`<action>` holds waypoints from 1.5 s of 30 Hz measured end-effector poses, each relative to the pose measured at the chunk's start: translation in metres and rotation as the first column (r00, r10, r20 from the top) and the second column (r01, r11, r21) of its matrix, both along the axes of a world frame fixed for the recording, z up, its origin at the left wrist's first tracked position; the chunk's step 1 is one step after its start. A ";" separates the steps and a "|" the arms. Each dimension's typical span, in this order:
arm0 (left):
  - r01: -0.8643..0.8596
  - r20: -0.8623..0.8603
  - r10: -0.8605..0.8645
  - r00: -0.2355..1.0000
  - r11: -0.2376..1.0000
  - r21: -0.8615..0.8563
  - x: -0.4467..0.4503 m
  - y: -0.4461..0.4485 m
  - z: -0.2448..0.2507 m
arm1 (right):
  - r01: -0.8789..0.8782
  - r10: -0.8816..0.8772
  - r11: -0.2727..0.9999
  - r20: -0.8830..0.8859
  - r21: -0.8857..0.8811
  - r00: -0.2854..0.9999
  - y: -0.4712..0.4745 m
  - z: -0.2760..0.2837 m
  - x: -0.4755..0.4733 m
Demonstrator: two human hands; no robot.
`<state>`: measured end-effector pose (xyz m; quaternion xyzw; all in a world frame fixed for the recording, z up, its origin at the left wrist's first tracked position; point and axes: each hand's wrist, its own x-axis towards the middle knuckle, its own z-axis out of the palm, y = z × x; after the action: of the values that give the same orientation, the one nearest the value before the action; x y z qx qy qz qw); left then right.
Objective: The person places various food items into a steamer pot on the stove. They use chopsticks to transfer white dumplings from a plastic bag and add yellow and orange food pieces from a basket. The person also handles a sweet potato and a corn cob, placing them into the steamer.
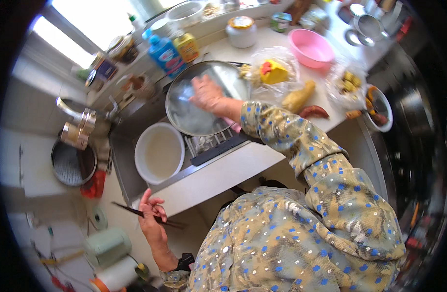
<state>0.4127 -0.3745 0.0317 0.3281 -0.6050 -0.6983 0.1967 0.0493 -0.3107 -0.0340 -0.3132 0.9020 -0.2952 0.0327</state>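
Note:
My left hand (152,215), low at the left by the counter's front edge, holds dark chopsticks (128,209) crosswise, with some of its fingers raised. Over the round glass lid (194,118) with a metal rim reaches my right hand (208,94), blurred. Its palm hides the lid's middle, so whether it grips a knob cannot be made out. The lid lies tilted above a dish rack (212,149) at the sink. Part of a pink thing (235,126) shows below the lid's edge. A white basin (165,153) of cloudy water stands in the sink (136,124) beside the rack.
Blue (167,54) and yellow bottles (187,45) stand behind the lid. On the right counter are a pink bowl (311,47), plastic bags of food, a yellowish tuber (298,96), a reddish one (314,112) and a white pail (386,109). A faucet (75,113) is at left.

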 end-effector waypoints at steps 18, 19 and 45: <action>0.751 -0.540 -0.746 0.390 -0.082 0.655 -0.187 0.169 -0.030 | 0.182 -0.067 0.687 0.189 -0.704 0.980 0.271 0.069 0.212; 0.789 -0.559 -0.774 0.296 -0.132 0.600 -0.191 0.179 -0.030 | 0.264 -0.132 0.642 0.235 -0.720 0.963 0.290 0.072 0.218; 0.794 -0.242 -0.908 -0.343 -0.417 0.442 -0.199 0.494 -0.001 | 0.512 -0.614 0.782 -0.578 -0.356 0.537 0.607 0.059 0.263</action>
<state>0.2132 0.1200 0.0305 -0.1858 -0.4476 -0.6244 -0.6126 0.3126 0.2958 0.0254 -0.0908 0.8796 -0.2213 -0.4112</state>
